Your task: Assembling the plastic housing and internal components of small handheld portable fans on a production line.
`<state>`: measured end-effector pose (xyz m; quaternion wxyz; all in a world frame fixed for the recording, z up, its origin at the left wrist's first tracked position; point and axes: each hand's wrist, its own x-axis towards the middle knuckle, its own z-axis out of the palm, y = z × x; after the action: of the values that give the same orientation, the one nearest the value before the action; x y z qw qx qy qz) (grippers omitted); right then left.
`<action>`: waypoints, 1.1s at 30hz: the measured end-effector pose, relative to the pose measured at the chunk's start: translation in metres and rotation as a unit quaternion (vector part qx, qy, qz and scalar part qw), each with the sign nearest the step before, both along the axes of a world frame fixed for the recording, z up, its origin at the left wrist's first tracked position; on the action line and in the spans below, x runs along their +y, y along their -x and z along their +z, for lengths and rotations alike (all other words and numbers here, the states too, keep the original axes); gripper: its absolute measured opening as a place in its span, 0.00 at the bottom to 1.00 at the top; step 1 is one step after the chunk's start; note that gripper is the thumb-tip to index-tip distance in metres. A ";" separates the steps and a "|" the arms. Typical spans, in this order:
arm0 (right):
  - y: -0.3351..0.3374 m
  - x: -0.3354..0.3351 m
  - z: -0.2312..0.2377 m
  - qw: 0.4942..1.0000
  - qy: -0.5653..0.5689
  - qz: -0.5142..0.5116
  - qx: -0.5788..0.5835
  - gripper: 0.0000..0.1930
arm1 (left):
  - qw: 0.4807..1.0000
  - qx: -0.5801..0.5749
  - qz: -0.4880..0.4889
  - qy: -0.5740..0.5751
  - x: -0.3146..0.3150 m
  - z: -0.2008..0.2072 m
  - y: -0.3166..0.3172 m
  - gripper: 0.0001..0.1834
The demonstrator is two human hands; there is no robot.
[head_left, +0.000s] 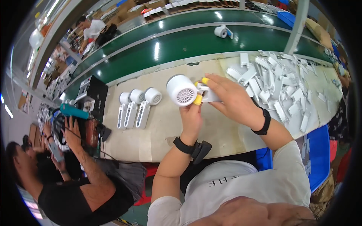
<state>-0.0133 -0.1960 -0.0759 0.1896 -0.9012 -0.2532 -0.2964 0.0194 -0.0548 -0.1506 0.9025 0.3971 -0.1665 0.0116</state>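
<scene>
In front of me a white handheld fan (pixel 181 90) with a round, grilled head is held up above the table. My left hand (pixel 192 118) grips it from below, where the head meets the handle side. My right hand (pixel 233 98) closes on a white plastic handle piece (pixel 209 95) beside the head; whether the two are joined, I cannot tell. Yellow covers (pixel 198 99) sit on some fingertips. To the left, three similar fans lie side by side, the closest being a fan (pixel 152 96) with its handle toward me.
A heap of white plastic handle parts (pixel 277 77) spreads over the table's right side. Beyond runs a green conveyor (pixel 169 49) carrying another fan (pixel 221 32). A black box (pixel 91 96) and a teal cylinder (pixel 74 110) stand left, near a co-worker's arm (pixel 88 169). A blue bin (pixel 319 160) is at right.
</scene>
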 end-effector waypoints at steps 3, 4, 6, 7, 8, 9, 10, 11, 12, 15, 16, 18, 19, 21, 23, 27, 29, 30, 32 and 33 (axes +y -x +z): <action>-0.013 0.004 -0.023 0.998 -0.051 0.018 -0.016 0.29 | 0.929 -0.152 0.189 -0.281 0.002 -0.019 -0.002 0.16; -0.021 0.013 -0.034 0.998 -0.039 0.007 -0.052 0.28 | 0.962 -0.089 0.170 -0.197 0.004 -0.010 0.000 0.15; -0.019 0.025 -0.042 0.995 -0.025 -0.039 -0.090 0.25 | 0.977 -0.003 0.149 -0.151 0.003 0.010 0.005 0.14; -0.019 0.021 -0.036 0.993 -0.026 -0.071 -0.094 0.25 | 0.969 0.011 0.161 -0.187 0.005 0.020 0.009 0.15; -0.016 0.020 -0.027 0.994 -0.063 0.013 -0.083 0.25 | 0.972 0.002 0.138 -0.189 0.010 0.026 0.010 0.15; -0.012 0.017 -0.021 0.987 -0.099 0.099 -0.073 0.25 | 0.983 -0.023 0.125 -0.131 0.013 0.031 0.010 0.16; -0.009 0.010 -0.016 0.988 -0.100 0.088 -0.078 0.25 | 0.989 -0.045 0.121 -0.070 0.017 0.036 0.011 0.17; -0.007 0.001 -0.012 0.981 -0.145 0.112 0.058 0.23 | 0.990 -0.048 0.111 -0.071 0.020 0.040 0.012 0.17; -0.004 -0.005 -0.009 0.953 -0.189 0.136 0.193 0.21 | 0.989 -0.075 0.117 -0.052 0.022 0.044 0.014 0.18; -0.001 -0.005 -0.004 0.854 -0.267 0.188 0.404 0.21 | 0.985 -0.092 0.144 -0.035 0.025 0.046 0.015 0.21; 0.000 -0.001 -0.005 0.853 -0.266 0.192 0.407 0.21 | 0.983 -0.082 0.158 -0.042 0.027 0.046 0.016 0.22; 0.000 0.008 -0.007 0.858 -0.302 0.208 0.359 0.20 | 0.982 -0.075 0.170 -0.037 0.026 0.051 0.018 0.22; 0.000 0.009 -0.004 0.854 -0.304 0.215 0.364 0.20 | 0.982 -0.069 0.176 -0.032 0.026 0.053 0.019 0.23; 0.002 0.011 0.009 0.921 -0.216 0.195 0.260 0.21 | 0.982 -0.069 0.172 -0.027 0.030 0.058 0.022 0.23; 0.007 0.013 0.013 0.941 -0.174 0.201 0.208 0.21 | 0.986 -0.062 0.154 -0.011 0.035 0.063 0.026 0.25; -0.011 0.017 -0.002 0.927 -0.196 0.208 0.244 0.21 | 0.990 -0.046 0.131 -0.014 0.045 0.057 0.005 0.15; -0.021 0.021 -0.018 0.909 -0.208 0.210 0.295 0.20 | 0.990 -0.013 0.132 -0.048 0.052 0.037 -0.014 0.15; -0.025 0.021 -0.023 0.893 -0.222 0.196 0.340 0.20 | 0.990 0.018 0.117 -0.081 0.057 0.030 -0.020 0.14; -0.038 0.008 -0.020 0.902 -0.073 0.227 0.360 0.19 | 0.987 0.026 0.138 -0.080 0.065 0.030 -0.020 0.13; -0.050 0.000 -0.016 0.894 0.072 0.246 0.368 0.18 | 0.954 -0.029 0.143 -0.262 0.078 0.030 -0.020 0.14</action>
<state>0.0365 -0.1956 -0.0918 0.2709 -0.8659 -0.3994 0.1313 0.0396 0.0235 -0.1207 0.7507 0.6385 -0.1310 0.1079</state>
